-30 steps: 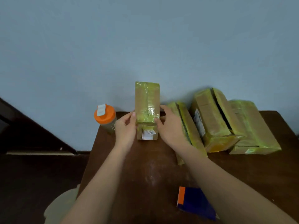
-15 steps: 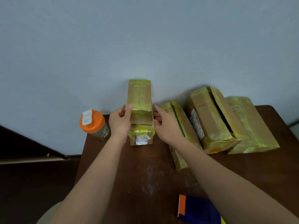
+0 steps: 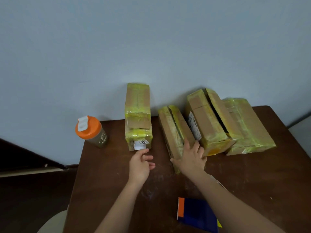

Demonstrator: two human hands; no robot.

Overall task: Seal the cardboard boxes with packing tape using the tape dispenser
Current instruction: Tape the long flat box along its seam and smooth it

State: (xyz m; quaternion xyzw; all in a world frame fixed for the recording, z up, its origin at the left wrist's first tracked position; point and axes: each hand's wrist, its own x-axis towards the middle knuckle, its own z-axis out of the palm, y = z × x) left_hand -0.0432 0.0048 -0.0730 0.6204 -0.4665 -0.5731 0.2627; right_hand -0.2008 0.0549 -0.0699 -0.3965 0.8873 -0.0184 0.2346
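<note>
boxes line the back of the counter (image 3: 252,190), all streaked with yellow tape. right hand (image 3: 191,159) has its grip spread flat on the narrow box (image 3: 173,132) mid-frame, fingers straight, thumb at its near end, not really clamping it. left hand (image 3: 140,165) hangs loose and empty just below the upright box (image 3: 138,115). tape dispenser (image 3: 196,213) sits at the bottom edge, untouched. risk imo: that narrow box stands on edge, so a one-handed pull could tip it.

Tape dispenser (image 3: 195,214) partly hidden behind right forearm.
</note>
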